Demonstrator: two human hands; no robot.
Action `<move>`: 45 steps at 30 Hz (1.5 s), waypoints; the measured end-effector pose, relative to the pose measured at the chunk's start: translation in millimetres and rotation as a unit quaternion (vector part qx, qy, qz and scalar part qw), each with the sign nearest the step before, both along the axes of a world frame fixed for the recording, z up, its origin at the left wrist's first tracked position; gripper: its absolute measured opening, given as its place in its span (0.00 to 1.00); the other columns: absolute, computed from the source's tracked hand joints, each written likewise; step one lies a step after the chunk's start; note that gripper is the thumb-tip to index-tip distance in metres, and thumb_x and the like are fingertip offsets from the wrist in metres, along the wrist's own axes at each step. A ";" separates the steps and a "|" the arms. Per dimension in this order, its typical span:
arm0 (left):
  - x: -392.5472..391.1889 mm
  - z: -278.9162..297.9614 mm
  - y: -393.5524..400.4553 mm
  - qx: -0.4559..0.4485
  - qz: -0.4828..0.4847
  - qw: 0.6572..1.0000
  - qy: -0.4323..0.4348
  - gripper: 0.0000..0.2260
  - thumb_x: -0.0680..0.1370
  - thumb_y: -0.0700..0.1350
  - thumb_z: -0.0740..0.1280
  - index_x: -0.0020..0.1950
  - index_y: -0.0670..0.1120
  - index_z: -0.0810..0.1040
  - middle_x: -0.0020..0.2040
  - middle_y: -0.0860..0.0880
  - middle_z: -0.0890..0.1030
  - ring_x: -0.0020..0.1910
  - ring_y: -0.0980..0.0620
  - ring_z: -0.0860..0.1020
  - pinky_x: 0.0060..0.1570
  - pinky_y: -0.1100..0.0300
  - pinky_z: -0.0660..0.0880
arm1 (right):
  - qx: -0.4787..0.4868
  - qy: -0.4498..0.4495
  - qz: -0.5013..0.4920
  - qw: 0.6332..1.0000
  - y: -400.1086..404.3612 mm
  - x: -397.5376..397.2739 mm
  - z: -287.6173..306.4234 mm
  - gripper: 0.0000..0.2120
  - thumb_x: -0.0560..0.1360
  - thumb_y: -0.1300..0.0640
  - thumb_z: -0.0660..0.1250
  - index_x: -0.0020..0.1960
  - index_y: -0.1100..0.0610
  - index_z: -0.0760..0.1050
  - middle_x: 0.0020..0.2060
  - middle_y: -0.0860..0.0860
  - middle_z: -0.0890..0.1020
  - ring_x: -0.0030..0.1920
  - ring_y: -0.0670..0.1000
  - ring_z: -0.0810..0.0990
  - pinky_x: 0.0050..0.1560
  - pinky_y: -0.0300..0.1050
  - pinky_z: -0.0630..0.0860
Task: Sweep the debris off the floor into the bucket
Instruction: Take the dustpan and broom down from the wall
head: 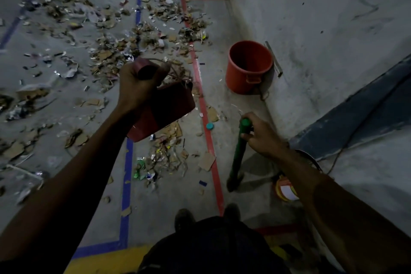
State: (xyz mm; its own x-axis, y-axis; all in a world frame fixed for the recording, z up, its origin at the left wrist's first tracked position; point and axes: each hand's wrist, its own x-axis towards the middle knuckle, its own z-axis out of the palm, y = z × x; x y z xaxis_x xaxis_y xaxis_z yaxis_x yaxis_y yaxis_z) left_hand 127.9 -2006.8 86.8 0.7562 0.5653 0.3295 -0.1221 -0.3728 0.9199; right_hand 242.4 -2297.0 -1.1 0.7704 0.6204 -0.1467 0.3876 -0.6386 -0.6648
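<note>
A: Debris (pixel 155 35) status? Start at the hands.

B: Left hand (pixel 140 82) is fisted round the handle of a dark red dustpan (pixel 164 109), held up off the floor. Right hand (pixel 260 135) has its fingers curled round the top of a green broom handle (pixel 239 151). Hands are well apart, one tool each.

A: Why hold them like that?

B: My read: the pan is lifted to carry or tip. A few twiggy bits show at its upper edge near the hand; I can't tell how full it is. The broom looks parked, upright-ish, lower end on the floor by the person's feet, so it's not mid-stroke.

A: Axes?

B: Broom's long axis runs from the right hand down and slightly left to the floor. Pan tilts, handle up toward the camera, tray dropping away lower right.

A: Debris and bucket?

B: Debris is cardboard scraps, paper and foil strewn across the floor, thickest ahead and left, spilling over the blue tape line (pixel 127 173) and up to the red tape line (pixel 206 131). Orange bucket (pixel 249 66) stands upright, mouth up, against the wall (pixel 322 18), right of the red line and clear of the mess.

A: Progress?

B: Early, I'd say. Most of it is not yet swept.
</note>
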 end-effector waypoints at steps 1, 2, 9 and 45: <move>-5.3 -0.8 -2.6 0.020 -0.011 1.000 0.000 0.15 0.77 0.37 0.69 0.32 0.48 0.74 0.28 0.63 0.77 0.30 0.67 0.74 0.34 0.70 0.71 | 0.005 0.006 -0.014 1.000 2.7 -0.4 -1.8 0.19 0.72 0.70 0.67 0.55 0.50 0.69 0.48 0.51 0.76 0.49 0.50 0.77 0.48 0.47 0.78; -10.6 -5.9 -6.3 0.034 -0.026 0.999 -0.005 0.16 0.77 0.34 0.67 0.31 0.46 0.73 0.28 0.64 0.76 0.30 0.67 0.74 0.34 0.72 0.70 | 0.014 0.013 -0.033 0.999 6.0 -1.2 -2.7 0.19 0.72 0.70 0.67 0.53 0.49 0.68 0.47 0.51 0.76 0.48 0.50 0.76 0.45 0.43 0.77; -44.8 -37.6 -36.0 0.247 -0.093 0.964 -0.036 0.16 0.80 0.43 0.64 0.37 0.35 0.80 0.35 0.46 0.78 0.35 0.57 0.73 0.39 0.62 0.70 | 0.136 0.026 -0.215 0.967 50.0 -1.5 0.3 0.15 0.69 0.72 0.65 0.37 0.53 0.69 0.34 0.49 0.73 0.35 0.44 0.72 0.34 0.33 0.70; -85.2 -95.8 -27.8 -0.061 -0.033 0.957 0.281 0.14 0.79 0.37 0.60 0.65 0.41 0.74 0.60 0.41 0.79 0.54 0.46 0.79 0.50 0.57 0.73 | 0.182 0.148 -0.324 0.916 120.1 -12.9 -5.8 0.08 0.72 0.63 0.65 0.34 0.57 0.75 0.28 0.53 0.77 0.28 0.50 0.74 0.23 0.37 0.70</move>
